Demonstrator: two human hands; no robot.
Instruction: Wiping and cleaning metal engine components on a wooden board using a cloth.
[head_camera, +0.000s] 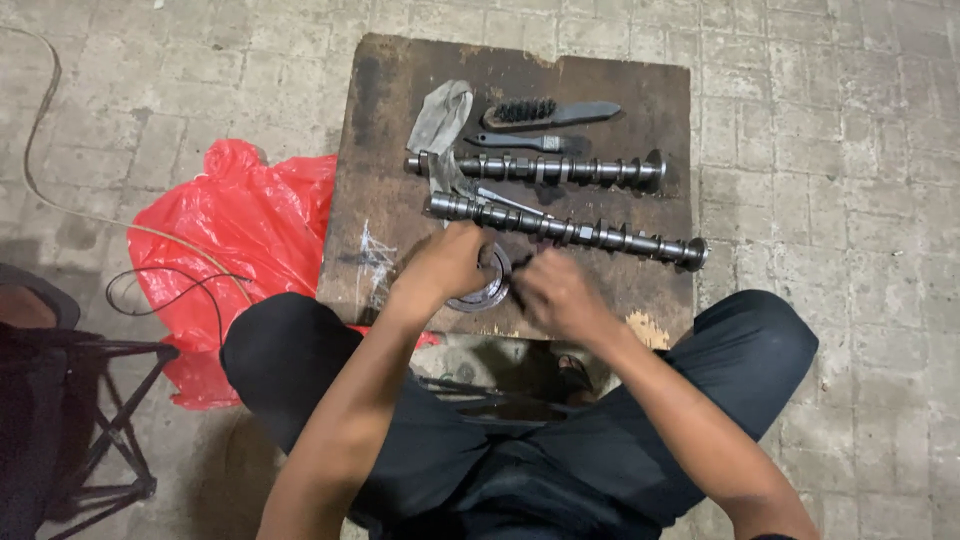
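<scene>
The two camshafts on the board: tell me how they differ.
The far camshaft lies almost level across the wooden board; the near camshaft slants down toward the right. A grey rag drapes over the far one's left end, while the near one lies bare. The near one reaches further right and sits just beyond the left hand and right hand; the far one lies nearer the wire brush. Both are dark metal, lobed and untouched.

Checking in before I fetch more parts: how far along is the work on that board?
Two camshafts already lie on the wooden board, beside a wire brush. In hand: left hand and right hand both on a round metal ring. What remains can't be told.
</scene>
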